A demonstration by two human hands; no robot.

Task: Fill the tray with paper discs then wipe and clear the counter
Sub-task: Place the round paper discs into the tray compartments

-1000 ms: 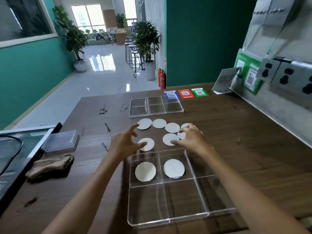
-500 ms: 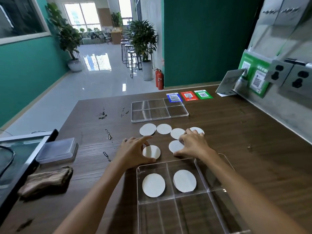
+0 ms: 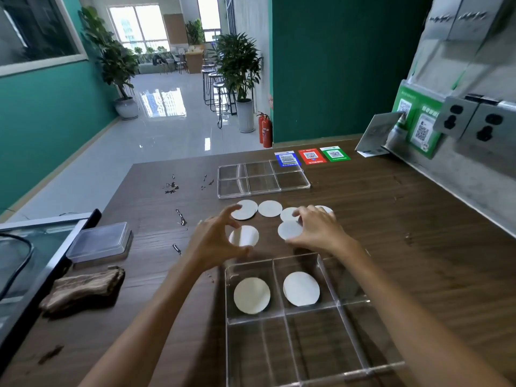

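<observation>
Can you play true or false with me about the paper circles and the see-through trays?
1. The near tray holds two paper discs. True.
2. The far tray is full of discs. False: it holds none.
3. Loose discs lie on the counter between the trays. True.
4. The cloth is in the left hand. False: it lies on the counter's left side.

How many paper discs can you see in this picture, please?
8: two in the near tray, at and; six on the counter at. Hands may hide more.
</observation>
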